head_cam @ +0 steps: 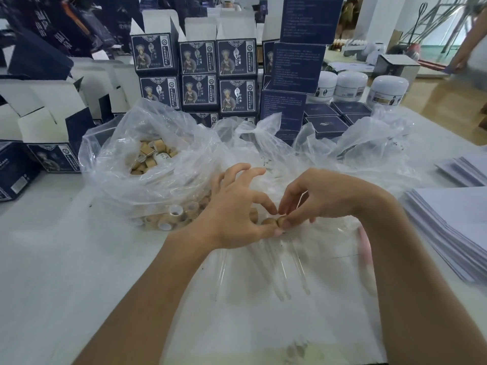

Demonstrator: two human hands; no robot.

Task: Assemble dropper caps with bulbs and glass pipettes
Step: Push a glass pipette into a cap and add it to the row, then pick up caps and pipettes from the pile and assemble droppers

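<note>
**Both hands meeting on a wooden cap, centre of table**

I see both forearms reaching in from the near edge and converging at mid-table. My left hand (237,214) is palm down, wrist slightly raised; its thumb and index finger close in a narrow pinch at a tan wooden dropper cap (269,221), while the other three fingers fan upward and away, holding nothing. My right hand (320,196) arches over from the right, fingers curled downward, its thumb and fingertips pinching a second cap (281,221) that touches the first. Whether a bulb sits in either cap I cannot tell.

Just near of the hands, several clear glass pipettes (279,270) lie on a sheet of clear plastic (329,259), their lengths running toward me. Left of the hands, an open plastic bag (147,164) holds loose caps. Far behind stand stacked dark blue boxes (237,75) and white jars (351,85). At the right edge lies a pile of white paper sheets (453,222) on the white table (66,246)
</note>
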